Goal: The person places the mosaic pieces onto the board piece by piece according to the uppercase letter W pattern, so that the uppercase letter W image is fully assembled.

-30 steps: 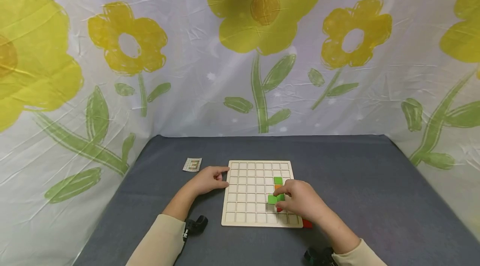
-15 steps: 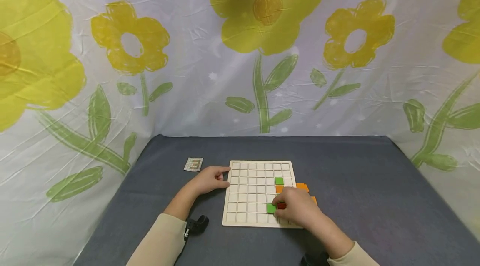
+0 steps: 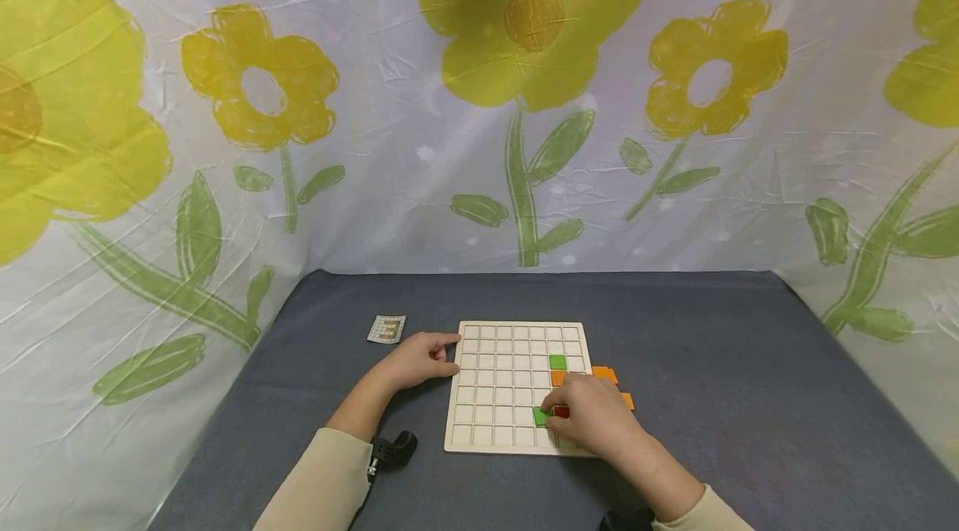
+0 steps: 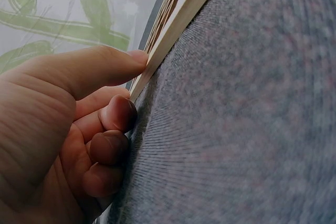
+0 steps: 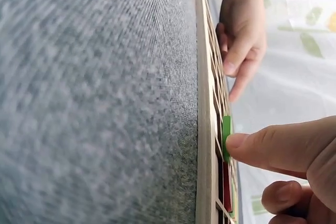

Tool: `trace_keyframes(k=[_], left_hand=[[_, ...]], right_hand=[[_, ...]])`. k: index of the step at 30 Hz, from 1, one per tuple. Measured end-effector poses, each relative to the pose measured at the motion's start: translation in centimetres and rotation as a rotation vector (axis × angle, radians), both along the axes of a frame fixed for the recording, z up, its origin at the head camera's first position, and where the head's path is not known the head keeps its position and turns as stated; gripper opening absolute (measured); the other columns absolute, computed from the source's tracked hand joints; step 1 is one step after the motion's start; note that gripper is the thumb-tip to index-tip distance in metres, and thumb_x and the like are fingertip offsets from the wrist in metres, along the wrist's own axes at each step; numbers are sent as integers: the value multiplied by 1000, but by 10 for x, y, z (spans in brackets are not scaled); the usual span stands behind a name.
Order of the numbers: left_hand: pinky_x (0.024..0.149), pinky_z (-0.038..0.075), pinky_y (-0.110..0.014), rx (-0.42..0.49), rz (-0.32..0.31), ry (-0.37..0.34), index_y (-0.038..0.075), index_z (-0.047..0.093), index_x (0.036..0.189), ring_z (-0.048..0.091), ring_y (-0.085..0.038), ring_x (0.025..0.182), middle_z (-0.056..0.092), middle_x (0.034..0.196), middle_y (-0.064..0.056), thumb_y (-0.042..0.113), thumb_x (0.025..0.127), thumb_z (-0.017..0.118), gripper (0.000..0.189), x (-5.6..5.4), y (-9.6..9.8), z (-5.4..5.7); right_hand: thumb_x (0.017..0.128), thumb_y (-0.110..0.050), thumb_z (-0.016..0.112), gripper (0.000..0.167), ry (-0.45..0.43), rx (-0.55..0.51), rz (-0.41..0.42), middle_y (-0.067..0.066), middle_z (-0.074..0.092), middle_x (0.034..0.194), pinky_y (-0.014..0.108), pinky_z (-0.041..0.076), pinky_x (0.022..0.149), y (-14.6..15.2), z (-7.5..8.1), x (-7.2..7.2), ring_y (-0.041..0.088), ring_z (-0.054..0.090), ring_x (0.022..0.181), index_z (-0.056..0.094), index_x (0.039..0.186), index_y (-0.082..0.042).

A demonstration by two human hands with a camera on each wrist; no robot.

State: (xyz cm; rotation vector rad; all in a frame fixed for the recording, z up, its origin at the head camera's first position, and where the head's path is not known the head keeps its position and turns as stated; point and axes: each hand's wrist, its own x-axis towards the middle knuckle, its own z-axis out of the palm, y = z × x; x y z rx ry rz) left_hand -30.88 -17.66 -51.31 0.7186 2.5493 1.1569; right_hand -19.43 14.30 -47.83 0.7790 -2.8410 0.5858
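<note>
A pale wooden grid board [image 3: 487, 398] lies on the dark cloth. At its left edge my left hand [image 3: 415, 360] rests thumb and index finger against the rim; the left wrist view shows the thumb [image 4: 113, 66] on that edge and the other fingers curled below. Over the board's right part, my right hand [image 3: 595, 414] pinches a green square tile [image 3: 541, 417] at a cell in the lower rows. In the right wrist view the thumb touches the green tile [image 5: 226, 137], which stands slightly above the grid; the index finger is hidden there. A red tile [image 3: 562, 412] sits beside it.
Another green tile [image 3: 558, 362] and an orange tile [image 3: 559, 379] lie in cells farther up. Loose orange tiles [image 3: 605, 374] lie off the board's right edge, partly behind the right hand. A small patterned card [image 3: 386, 329] lies at the back left.
My right hand has moved toward the near side with the green tile, bringing it from above the grid down to a lower cell. It then stays nearly still, as does my left hand.
</note>
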Motion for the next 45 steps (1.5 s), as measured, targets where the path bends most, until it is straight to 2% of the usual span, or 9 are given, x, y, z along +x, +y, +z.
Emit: trace_keyframes(k=[5, 11, 16, 29, 36, 41, 45], left_hand=[[58, 38, -30, -1, 4, 6, -1, 54, 147, 39, -10, 54, 50, 64, 5, 17, 93, 76, 61, 0, 0, 0], [57, 38, -30, 7, 1, 5, -1, 54, 147, 39, -11, 53, 51, 64, 5, 16, 94, 76, 61, 0, 0, -1], [57, 37, -30, 8, 0, 6, -1, 54, 147, 39, -11, 53, 50, 63, 5, 17, 94, 76, 61, 0, 0, -1], [58, 38, -30, -2, 8, -3, 0, 54, 148, 40, -11, 55, 51, 64, 4, 18, 94, 77, 61, 0, 0, -1], [58, 38, -30, 8, 5, -9, 0, 54, 148, 40, -11, 54, 51, 64, 4, 17, 94, 77, 61, 0, 0, -1], [56, 37, -29, 16, 4, -16, -1, 53, 148, 39, -11, 54, 50, 64, 4, 16, 94, 76, 62, 1, 0, 0], [56, 37, -29, 18, 3, -14, -1, 53, 148, 38, -11, 53, 50, 63, 4, 16, 94, 76, 62, 0, 0, -1]], right_hand=[[79, -16, 87, 14, 27, 19, 5, -10, 64, 77, 29, 34, 54, -2, -2, -1, 3, 44, 65, 83, 92, -20], [80, -19, 84, 13, 32, 22, 9, -10, 53, 67, 30, 31, 54, -4, -3, 0, 5, 40, 63, 83, 93, -21], [77, -21, 85, 13, 41, 54, -16, -10, 50, 68, 32, 31, 56, -5, -4, 0, 6, 39, 62, 83, 90, -20], [79, -23, 86, 14, 39, 40, -24, -11, 63, 80, 33, 38, 60, 2, 1, -1, 3, 47, 67, 83, 92, -21], [85, -24, 84, 12, -86, -50, -118, -7, 69, 88, 39, 43, 68, 15, 13, -9, 12, 61, 76, 83, 96, -20], [89, -22, 81, 15, -149, -76, -163, -6, 62, 81, 38, 42, 67, 31, 19, -18, 13, 52, 70, 83, 102, -16], [91, -21, 80, 17, -175, -88, -205, -3, 63, 86, 38, 44, 68, 48, 21, -23, 16, 53, 76, 82, 107, -14]])
